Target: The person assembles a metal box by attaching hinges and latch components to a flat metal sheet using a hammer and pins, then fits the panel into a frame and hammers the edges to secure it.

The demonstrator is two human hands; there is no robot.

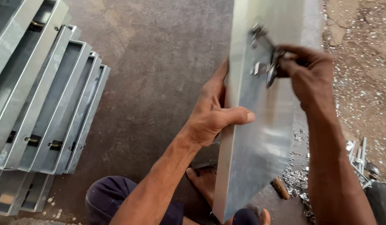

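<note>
I hold a long galvanised metal panel (259, 137) upright in front of me, its lower end near my feet. My left hand (211, 114) grips its left edge, thumb across the face. My right hand (309, 77) is closed on a small metal latch fitting (263, 62) at the panel's upper right face. What lies under the fingers is hidden.
A stack of similar grey metal trays (47, 100) leans at the left on the dark concrete floor (159, 62). Loose metal screws and shavings (299, 175) lie at the right, beside metal rods (359, 156) and a wooden tool handle (280, 188). My knee (113, 198) is below.
</note>
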